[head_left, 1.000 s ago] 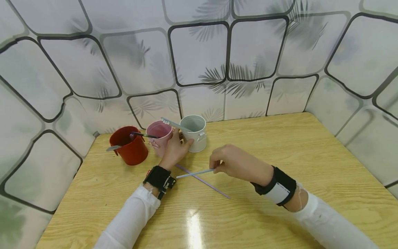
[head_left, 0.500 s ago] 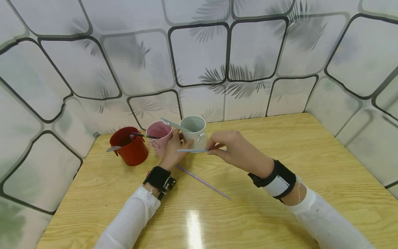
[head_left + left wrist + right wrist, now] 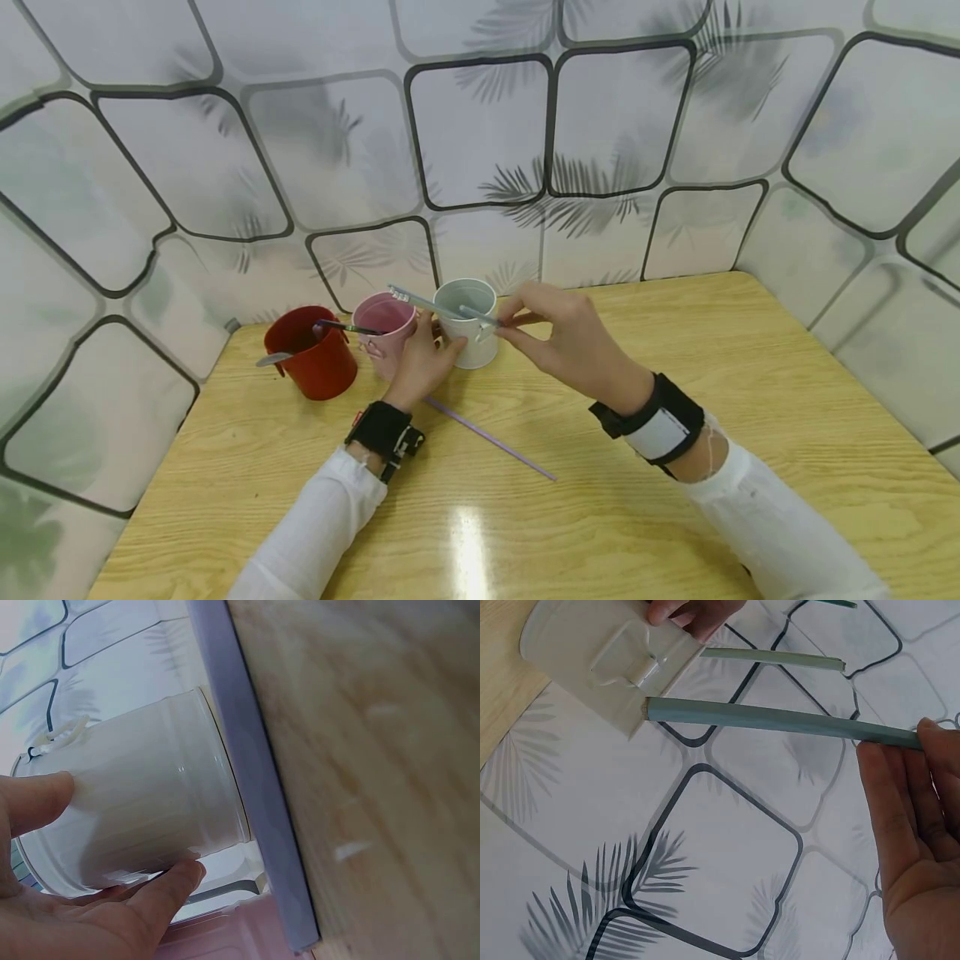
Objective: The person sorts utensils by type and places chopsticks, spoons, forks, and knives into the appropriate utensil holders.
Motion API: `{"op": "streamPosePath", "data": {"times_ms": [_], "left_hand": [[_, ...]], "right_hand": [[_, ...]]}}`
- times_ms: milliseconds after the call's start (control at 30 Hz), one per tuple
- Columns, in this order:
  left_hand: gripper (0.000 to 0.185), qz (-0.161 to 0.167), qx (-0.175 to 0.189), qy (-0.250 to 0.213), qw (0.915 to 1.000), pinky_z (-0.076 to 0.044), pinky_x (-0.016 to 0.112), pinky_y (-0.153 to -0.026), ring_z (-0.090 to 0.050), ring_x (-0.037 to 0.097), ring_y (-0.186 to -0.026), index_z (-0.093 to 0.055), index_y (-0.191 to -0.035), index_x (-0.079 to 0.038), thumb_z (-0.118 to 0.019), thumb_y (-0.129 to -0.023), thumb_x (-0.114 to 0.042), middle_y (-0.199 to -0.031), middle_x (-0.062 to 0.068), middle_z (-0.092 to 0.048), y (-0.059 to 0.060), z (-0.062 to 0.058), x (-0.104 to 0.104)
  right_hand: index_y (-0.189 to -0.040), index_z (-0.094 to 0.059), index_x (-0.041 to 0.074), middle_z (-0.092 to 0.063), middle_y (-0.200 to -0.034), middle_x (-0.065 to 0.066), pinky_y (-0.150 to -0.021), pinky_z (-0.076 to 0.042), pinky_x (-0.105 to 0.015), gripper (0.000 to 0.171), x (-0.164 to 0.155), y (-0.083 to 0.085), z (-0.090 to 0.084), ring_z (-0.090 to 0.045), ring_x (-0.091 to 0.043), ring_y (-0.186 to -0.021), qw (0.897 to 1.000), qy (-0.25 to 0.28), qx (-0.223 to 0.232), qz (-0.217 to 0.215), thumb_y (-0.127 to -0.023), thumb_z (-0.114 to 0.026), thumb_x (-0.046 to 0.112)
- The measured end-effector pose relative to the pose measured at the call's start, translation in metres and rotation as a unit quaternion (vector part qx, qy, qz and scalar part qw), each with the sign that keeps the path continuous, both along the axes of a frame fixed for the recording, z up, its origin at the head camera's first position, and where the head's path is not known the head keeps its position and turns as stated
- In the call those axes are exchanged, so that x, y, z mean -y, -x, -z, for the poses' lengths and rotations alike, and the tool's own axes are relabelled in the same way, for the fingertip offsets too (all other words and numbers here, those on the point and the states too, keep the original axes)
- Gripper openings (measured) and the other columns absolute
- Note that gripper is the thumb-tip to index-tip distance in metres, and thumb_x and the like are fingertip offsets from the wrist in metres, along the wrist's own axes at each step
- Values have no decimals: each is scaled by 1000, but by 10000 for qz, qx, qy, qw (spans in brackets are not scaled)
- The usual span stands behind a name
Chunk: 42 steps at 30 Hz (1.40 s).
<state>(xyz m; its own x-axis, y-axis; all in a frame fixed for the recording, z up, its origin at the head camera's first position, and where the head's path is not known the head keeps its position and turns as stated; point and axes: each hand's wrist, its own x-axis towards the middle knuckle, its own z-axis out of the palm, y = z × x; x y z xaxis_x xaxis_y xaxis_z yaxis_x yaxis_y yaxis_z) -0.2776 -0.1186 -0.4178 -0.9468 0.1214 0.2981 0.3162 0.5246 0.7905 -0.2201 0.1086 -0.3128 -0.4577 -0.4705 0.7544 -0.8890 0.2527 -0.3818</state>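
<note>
My left hand [image 3: 424, 358] grips the small white bucket [image 3: 472, 346], thumb and fingers against its side, as the left wrist view also shows. A pale blue toothbrush [image 3: 420, 300] leans out of that bucket's mouth. My right hand [image 3: 558, 337] pinches one end of a light blue straw [image 3: 476, 314]. The straw's free end is over the white bucket's mouth in the head view, and close to its rim in the right wrist view. A purple straw [image 3: 491, 437] lies slantwise on the table, nearer to me than the buckets.
Left of the white bucket stands a pink bucket [image 3: 382, 317] with a dark-handled paintbrush [image 3: 348, 326] across its mouth. A red bucket [image 3: 322, 371] beside it holds a spoon [image 3: 273, 358]. The patterned wall [image 3: 480, 133] rises behind the wooden table [image 3: 675, 358].
My right hand has lifted the light blue straw away from the purple straw, up and back to the white bucket's mouth. My left hand has kept its place on the white bucket.
</note>
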Motion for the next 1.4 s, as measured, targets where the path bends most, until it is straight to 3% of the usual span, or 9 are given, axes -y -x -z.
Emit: {"op": "streamPosePath", "data": {"times_ms": [500,733,1400], "left_hand": [[70,50,48,-21,10000,-50,56,-105,-60,45,-126,-33,-154,4,-72,-97,-11,-139,34,-57,-1,-1,0],[69,41,49,-9,10000,-50,56,-104,-60,45,-126,-35,-153,4,-72,-97,-11,-138,34,-58,-1,-1,0],[73,89,119,33,9999,-49,56,-105,-58,44,-128,-30,-156,2,-71,-98,-13,-141,33,-56,0,-1,1]], "right_hand": [[-97,-69,0,-72,-97,-12,-84,-60,-26,23,11,14,-1,-72,-22,-94,9943,979,-359,210,-82,-81,-12],[-94,-66,1,-70,-97,-10,-83,-61,-29,22,18,24,3,-71,-23,-95,9919,1253,-182,63,-83,-79,-12],[-94,-69,2,-70,-96,-11,-81,-61,-27,15,35,52,35,-70,-22,-94,9945,912,478,179,-87,-77,-9]]}}
